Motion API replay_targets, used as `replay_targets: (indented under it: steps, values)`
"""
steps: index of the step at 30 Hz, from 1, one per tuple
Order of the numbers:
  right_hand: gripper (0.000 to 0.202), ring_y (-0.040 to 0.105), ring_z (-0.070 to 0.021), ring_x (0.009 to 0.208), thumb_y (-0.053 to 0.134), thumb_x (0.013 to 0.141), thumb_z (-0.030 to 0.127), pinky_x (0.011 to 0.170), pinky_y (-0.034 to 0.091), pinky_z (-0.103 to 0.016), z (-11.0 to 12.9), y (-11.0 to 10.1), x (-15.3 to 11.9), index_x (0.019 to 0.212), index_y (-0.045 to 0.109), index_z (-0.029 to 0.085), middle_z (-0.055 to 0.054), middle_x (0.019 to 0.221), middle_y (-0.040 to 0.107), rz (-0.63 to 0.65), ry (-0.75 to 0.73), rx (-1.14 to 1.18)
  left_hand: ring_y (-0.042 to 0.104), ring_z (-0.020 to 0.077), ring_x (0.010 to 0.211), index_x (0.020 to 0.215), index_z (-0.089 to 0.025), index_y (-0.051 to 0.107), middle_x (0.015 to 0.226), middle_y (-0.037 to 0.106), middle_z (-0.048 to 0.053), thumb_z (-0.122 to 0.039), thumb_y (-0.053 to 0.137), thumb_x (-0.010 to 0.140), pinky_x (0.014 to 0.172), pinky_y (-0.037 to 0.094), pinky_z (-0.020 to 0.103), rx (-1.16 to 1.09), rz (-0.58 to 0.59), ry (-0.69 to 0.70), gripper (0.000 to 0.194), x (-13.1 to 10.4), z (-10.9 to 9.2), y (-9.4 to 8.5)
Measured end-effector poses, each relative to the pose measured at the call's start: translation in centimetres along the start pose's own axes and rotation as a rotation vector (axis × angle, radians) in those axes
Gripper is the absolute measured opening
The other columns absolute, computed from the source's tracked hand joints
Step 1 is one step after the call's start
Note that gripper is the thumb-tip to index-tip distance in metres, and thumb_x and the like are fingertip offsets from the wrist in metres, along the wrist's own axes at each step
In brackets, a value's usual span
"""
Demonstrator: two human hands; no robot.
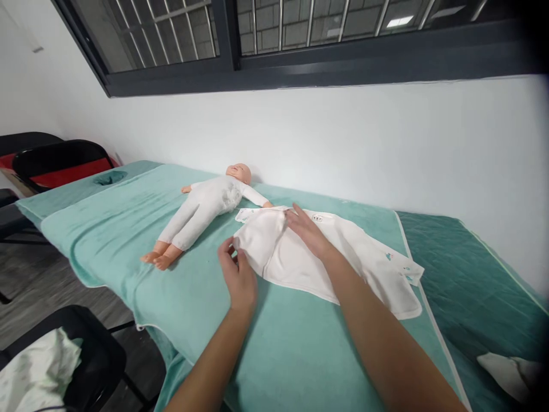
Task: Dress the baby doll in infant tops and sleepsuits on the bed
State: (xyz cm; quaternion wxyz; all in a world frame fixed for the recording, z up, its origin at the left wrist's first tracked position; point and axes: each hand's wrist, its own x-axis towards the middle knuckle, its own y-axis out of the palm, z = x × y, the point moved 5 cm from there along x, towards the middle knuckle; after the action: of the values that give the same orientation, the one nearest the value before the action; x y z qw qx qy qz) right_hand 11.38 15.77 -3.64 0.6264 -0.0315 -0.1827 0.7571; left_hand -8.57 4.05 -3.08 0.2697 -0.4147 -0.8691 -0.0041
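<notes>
A white baby garment (309, 252) lies spread out on the green-covered table (171, 309), its sleeve with small coloured prints reaching to the right. My left hand (238, 274) pinches the garment's left edge between thumb and fingers. Over the upper part of the cloth, my right hand (306, 229) rests with its fingers stretched out. Behind and to the left, a baby doll (206, 203) in a white suit lies on its back, head toward the wall, one of its hands close to the garment's upper edge.
Black chairs (64, 154) stand beyond the table's left end. Another chair (98, 349) at the lower left holds crumpled printed cloth (43, 366). A darker green quilted cover (472, 274) and a white item (510, 372) lie at the right. A wall rises behind.
</notes>
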Motion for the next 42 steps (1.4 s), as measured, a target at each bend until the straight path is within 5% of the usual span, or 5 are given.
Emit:
replay_targets:
  steps: [5, 15, 25, 33, 42]
  values:
    - [0.073, 0.017, -0.0217, 0.151, 0.046, 0.094, 0.044, 0.122, 0.019, -0.041, 0.4, 3.1, -0.3, 0.155, 0.021, 0.014, -0.012, 0.162, 0.024, 0.072, -0.139, -0.557, 0.044, 0.0212, 0.132, 0.123, -0.024, 0.045, 0.137, 0.045, 0.011, -0.017, 0.044, 0.092, 0.11, 0.039, 0.04, 0.022, 0.026, 0.169, 0.032, 0.0, -1.0, 0.1]
    - [0.058, 0.032, -0.0283, 0.141, 0.039, 0.097, 0.047, 0.114, 0.028, -0.045, 0.9, 2.4, -0.6, 0.146, 0.04, 0.017, -0.013, 0.155, 0.035, -0.095, -0.163, -0.834, 0.058, 0.0281, 0.105, 0.101, -0.021, 0.063, 0.102, 0.069, 0.009, -0.011, 0.046, 0.087, 0.09, 0.045, 0.045, 0.449, 0.46, 0.309, 0.024, -1.3, -1.6, 3.7]
    - [0.069, 0.028, -0.0325, 0.142, 0.032, 0.091, 0.069, 0.108, 0.028, -0.06, 0.3, 2.9, 1.1, 0.149, 0.035, 0.033, -0.002, 0.16, 0.029, -0.007, 0.047, -0.98, 0.057, 0.0255, 0.103, 0.097, -0.021, 0.065, 0.104, 0.067, 0.006, -0.013, 0.049, 0.087, 0.09, 0.043, 0.04, 0.581, 0.455, 0.324, 0.02, -1.5, -1.7, 3.7]
    - [0.057, 0.026, -0.0224, 0.146, 0.032, 0.099, 0.046, 0.114, 0.029, -0.049, 0.3, 2.1, 0.5, 0.151, 0.031, 0.024, -0.003, 0.162, 0.025, -0.077, -0.115, -0.839, 0.055, 0.0286, 0.109, 0.107, -0.02, 0.063, 0.112, 0.065, 0.009, -0.015, 0.053, 0.086, 0.094, 0.043, 0.043, 0.539, 0.394, 0.297, 0.024, -1.0, -1.0, 3.8]
    - [0.055, 0.034, -0.0315, 0.138, 0.042, 0.096, 0.045, 0.109, 0.036, -0.051, 0.4, 2.1, 0.5, 0.146, 0.041, 0.023, -0.009, 0.157, 0.031, -0.136, -0.115, -0.86, 0.055, 0.0253, 0.09, 0.096, -0.02, 0.061, 0.092, 0.064, 0.008, -0.017, 0.043, 0.094, 0.08, 0.045, 0.039, 0.365, 0.308, 0.28, 0.018, -0.5, -0.4, 3.4]
